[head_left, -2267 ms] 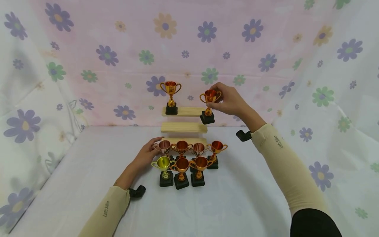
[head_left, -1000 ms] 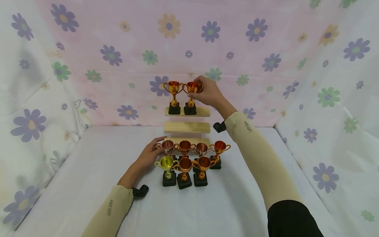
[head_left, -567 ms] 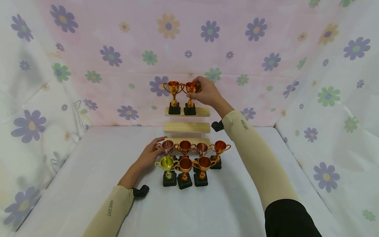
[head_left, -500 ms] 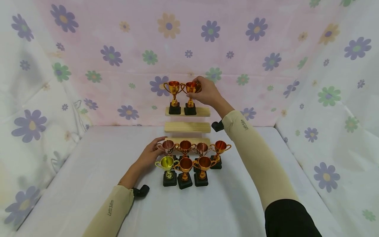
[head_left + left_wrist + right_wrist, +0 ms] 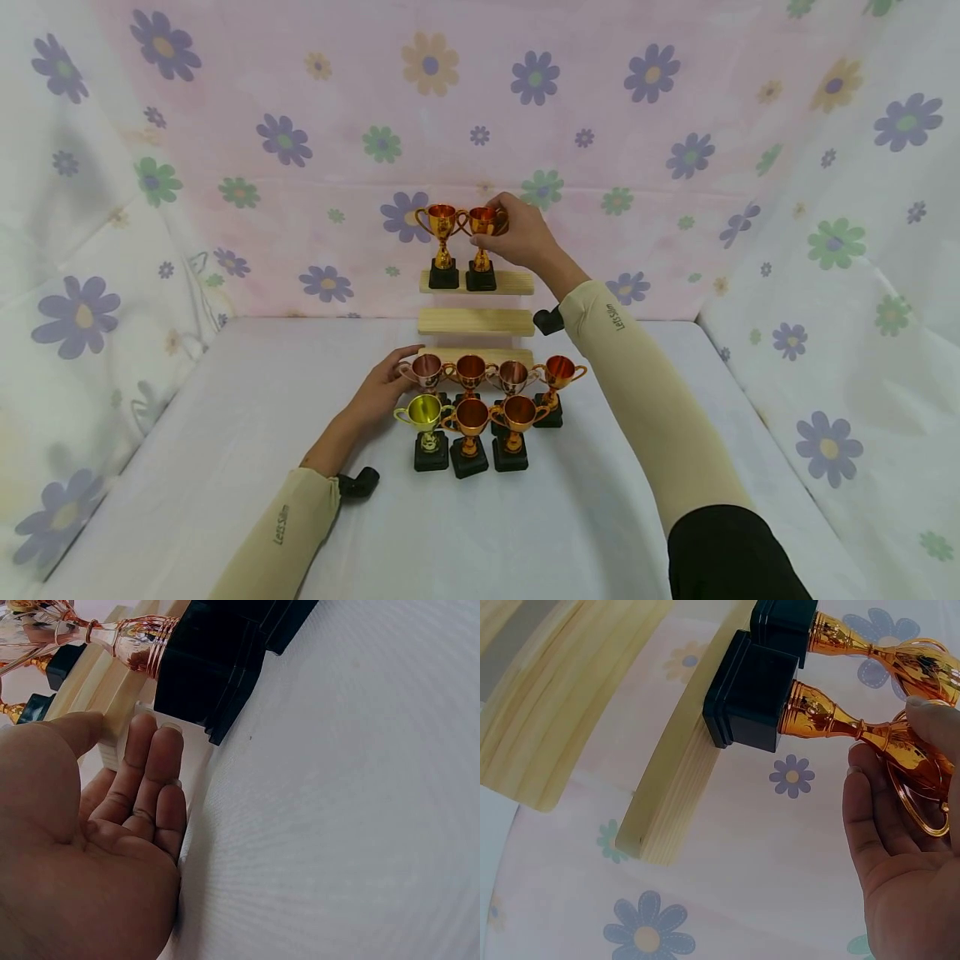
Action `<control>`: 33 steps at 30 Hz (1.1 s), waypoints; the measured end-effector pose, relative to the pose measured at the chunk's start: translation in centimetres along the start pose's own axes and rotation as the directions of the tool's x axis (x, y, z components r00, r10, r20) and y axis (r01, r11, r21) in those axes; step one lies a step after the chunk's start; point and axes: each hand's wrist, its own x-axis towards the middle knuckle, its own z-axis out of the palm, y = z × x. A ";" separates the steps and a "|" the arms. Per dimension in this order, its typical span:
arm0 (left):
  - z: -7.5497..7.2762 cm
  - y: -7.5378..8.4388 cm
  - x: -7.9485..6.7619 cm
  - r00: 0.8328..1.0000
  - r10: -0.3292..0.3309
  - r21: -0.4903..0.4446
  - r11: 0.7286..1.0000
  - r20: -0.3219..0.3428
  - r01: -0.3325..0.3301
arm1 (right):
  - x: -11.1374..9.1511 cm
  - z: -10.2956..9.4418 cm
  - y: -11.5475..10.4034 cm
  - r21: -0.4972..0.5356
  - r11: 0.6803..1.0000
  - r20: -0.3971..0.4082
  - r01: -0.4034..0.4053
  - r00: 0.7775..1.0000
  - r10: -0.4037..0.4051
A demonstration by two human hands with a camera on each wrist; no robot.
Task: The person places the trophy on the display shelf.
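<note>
In the head view, my right hand [image 5: 517, 233] pinches the cup of a gold trophy [image 5: 482, 258] by its right side. Its black base [image 5: 754, 690] sits on the top board [image 5: 671, 795] of a tiered wooden shelf [image 5: 476, 322], right beside another gold trophy [image 5: 442, 242]; their handles overlap. My left hand [image 5: 372, 393] is at the left end of the lowest board [image 5: 517, 357]. In the left wrist view, the thumb lies against that board's end and the fingers [image 5: 161, 765] reach under it, beside a white support.
Several trophies stand in two rows before the shelf: a yellow-gold one [image 5: 426, 417] front left, orange-gold ones [image 5: 516, 417] beside it, pinkish ones [image 5: 513, 379] behind, and a red-gold one [image 5: 558, 375] at right. A white cloth [image 5: 247, 400] covers the table, with a flowered curtain [image 5: 337, 100] behind.
My right hand has carried the gold trophy left onto the top board, then edged it slightly closer to the other trophy. The left hand has stayed at the lowest board.
</note>
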 end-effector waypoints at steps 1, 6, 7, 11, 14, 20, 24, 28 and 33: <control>0.0 0.0 0.0 1.000 0.004 -0.003 1.000 0.002 -0.004 | 0.0 0.0 0.0 -0.001 1.000 -0.002 0.000 1.000 0.000; 0.1 0.1 0.1 1.000 0.008 -0.014 1.000 0.013 -0.008 | -0.1 -0.1 0.0 0.000 1.000 -0.001 0.000 1.000 0.000; 0.1 0.1 0.1 1.000 0.008 -0.015 1.000 0.015 -0.008 | -0.2 -0.1 0.0 0.002 1.000 0.000 -0.001 1.000 0.001; 0.1 0.1 0.1 1.000 0.014 -0.013 1.000 0.011 -0.014 | -0.4 -0.2 0.2 0.014 1.000 0.011 -0.003 1.000 0.002; 0.1 0.1 0.0 1.000 0.013 -0.013 1.000 0.009 -0.013 | -0.8 -0.3 0.7 0.019 1.000 0.022 0.002 1.000 -0.002; 0.1 0.2 -0.2 1.000 0.002 0.007 1.000 0.006 -0.002 | -1.7 -1.0 2.1 0.043 0.999 0.036 0.010 0.999 -0.012; 0.2 0.3 -0.4 1.000 -0.008 0.009 1.000 -0.002 0.008 | -2.6 -1.5 3.3 0.045 0.999 0.027 0.001 1.000 -0.002; 0.3 0.3 -0.4 1.000 -0.012 0.030 0.999 -0.008 0.012 | -3.8 -2.1 4.3 0.034 0.999 0.019 -0.003 1.000 0.002; 0.2 0.4 -0.4 1.000 -0.009 0.023 1.000 -0.009 0.010 | -5.3 -2.6 5.6 0.036 0.999 0.018 -0.014 1.000 0.014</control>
